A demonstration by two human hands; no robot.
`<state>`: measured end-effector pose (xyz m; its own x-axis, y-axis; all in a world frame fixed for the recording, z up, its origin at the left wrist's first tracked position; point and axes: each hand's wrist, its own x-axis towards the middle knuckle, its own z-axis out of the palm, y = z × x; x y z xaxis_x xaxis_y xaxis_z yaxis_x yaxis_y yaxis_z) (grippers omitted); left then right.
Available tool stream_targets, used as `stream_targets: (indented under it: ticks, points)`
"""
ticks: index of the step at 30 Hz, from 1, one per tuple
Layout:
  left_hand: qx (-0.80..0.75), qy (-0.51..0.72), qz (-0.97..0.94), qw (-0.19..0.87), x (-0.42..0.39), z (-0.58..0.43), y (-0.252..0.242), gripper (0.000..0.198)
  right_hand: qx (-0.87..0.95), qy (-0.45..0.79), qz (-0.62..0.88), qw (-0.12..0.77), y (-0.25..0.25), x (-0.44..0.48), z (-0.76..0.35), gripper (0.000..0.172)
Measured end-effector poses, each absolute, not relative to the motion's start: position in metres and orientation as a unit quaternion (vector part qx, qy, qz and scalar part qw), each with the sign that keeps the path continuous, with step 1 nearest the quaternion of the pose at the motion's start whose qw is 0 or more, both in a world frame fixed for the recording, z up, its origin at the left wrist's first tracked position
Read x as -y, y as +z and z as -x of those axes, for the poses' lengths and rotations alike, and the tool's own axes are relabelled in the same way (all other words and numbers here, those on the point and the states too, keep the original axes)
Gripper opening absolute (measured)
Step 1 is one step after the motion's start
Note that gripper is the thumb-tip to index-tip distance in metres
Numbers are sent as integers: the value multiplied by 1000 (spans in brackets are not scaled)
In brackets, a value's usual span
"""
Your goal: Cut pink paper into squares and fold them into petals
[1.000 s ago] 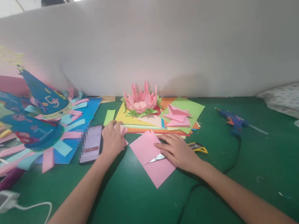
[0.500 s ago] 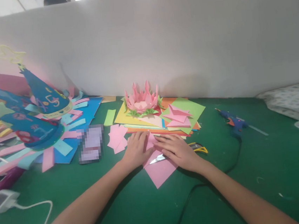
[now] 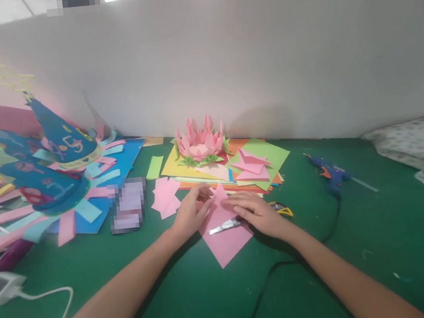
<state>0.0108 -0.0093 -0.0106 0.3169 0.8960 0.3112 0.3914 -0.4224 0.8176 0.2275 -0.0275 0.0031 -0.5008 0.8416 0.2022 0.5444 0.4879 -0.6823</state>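
A pink paper sheet [image 3: 227,237] lies on the green table [image 3: 373,243] in front of me. My left hand [image 3: 190,212] curls its fingers over the sheet's left upper edge and lifts it. My right hand [image 3: 252,210] rests flat, fingers stretched, on the sheet's right side, over the handles of a pair of scissors [image 3: 224,225] whose blades lie on the pink paper. A small pile of cut pink pieces [image 3: 166,197] sits just left of my left hand.
A pink paper lotus [image 3: 200,144] stands on a stack of coloured sheets [image 3: 261,162] behind my hands. A phone [image 3: 128,205] and blue paper cones with strips [image 3: 47,165] lie at left. A blue glue gun [image 3: 329,171] with black cord lies at right. A white partition backs the table.
My left hand left the pile of pink pieces near the phone, moved right to the pink sheet and now lifts its left edge. My right hand stayed on the scissors.
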Motion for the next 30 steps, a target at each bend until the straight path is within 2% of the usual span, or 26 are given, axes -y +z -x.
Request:
stream_targets:
  ticks: [4,6,10,13,17,25,30]
  points:
    - [-504,358,-752,230,4,-5,-12,18,693,252,531,417,-3,20,-238,33]
    - [-519,327,-767,187,2,-3,-14,24,647,228,572,449,-4,15,-245,40]
    - [-511,265,-807,132,2,-2,-18,35,663,170,621,382,1,14,-251,51]
    - [-495,257,-823,110,2,-2,-20,35,713,115,614,319,3,19,-249,51]
    - [-485,254,-830,106,2,-1,-22,34,764,85,572,287,-3,20,-245,47]
    - [-488,227,-836,103,3,-3,-17,27,721,49,591,358,-9,4,-267,53]
    - [-494,215,-836,106,4,-3,-13,21,731,32,612,300,-14,-4,-278,54]
